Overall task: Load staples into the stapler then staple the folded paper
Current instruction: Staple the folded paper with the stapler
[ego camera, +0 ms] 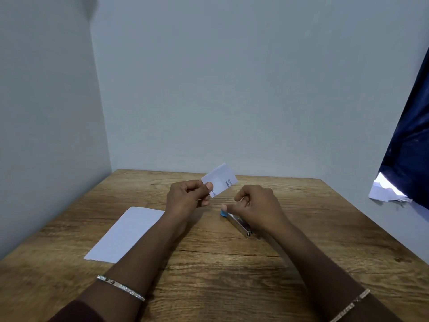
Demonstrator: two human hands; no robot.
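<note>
The left hand [188, 196] is raised above the wooden worktop [209, 263], thumb and fingers pinched on a small white box [220, 181] with print on its side, which tilts up and to the right. Whether it holds staples cannot be read. Just to its right, the right hand [257, 205] hangs loosely curled over the stapler [238, 224], its thumb reaching down toward the blue front end; it grips nothing that can be seen, and whether the thumb touches the stapler cannot be told. The stapler lies flat on the worktop, metal body running toward the near right, its rear half partly hidden under the right hand and wrist.

The paper [125, 233] lies flat on the left part of the worktop, its right edge covered by the left forearm, well apart from the stapler. Each wrist wears a thin bangle [120, 287]. Plain walls close the back and left. At the far right hangs a dark blue cloth [408, 140] with crumpled white sheets [387, 191] below it, off the worktop.
</note>
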